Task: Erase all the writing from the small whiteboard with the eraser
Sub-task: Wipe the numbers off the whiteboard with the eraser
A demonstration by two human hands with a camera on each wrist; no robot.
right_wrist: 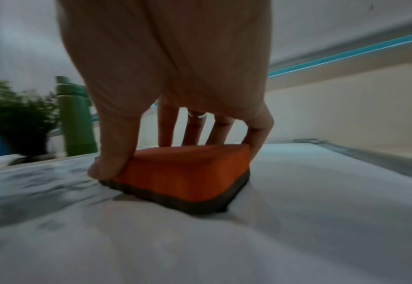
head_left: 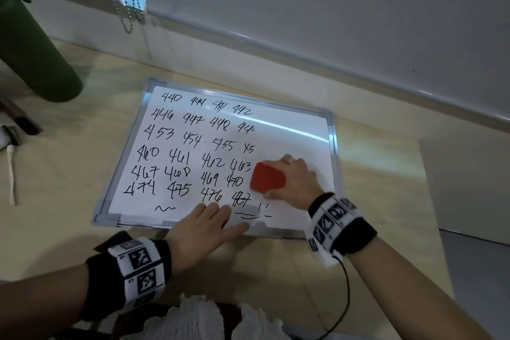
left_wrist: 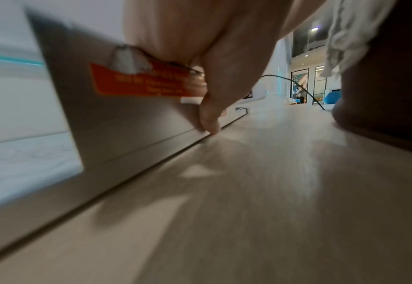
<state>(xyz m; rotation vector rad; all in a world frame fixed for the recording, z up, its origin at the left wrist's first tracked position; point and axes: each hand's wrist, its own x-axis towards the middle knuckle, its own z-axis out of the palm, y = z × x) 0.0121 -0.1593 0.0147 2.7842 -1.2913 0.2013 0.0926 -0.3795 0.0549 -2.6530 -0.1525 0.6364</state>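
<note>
The small whiteboard lies on a pale wooden table. Rows of black handwritten numbers fill its left and middle, with squiggles along the near edge; its right part is bare white. My right hand grips the red eraser from above, thumb on one side and fingers on the other, and the dark felt sits flat on the board beside the number rows. The right wrist view shows the eraser close up. My left hand rests with straight fingers on the board's near edge.
A dark green bottle stands at the far left, with a plant beside it. Blind chains hang at the back wall. A white cord lies at the left edge, and white cloth at the near edge.
</note>
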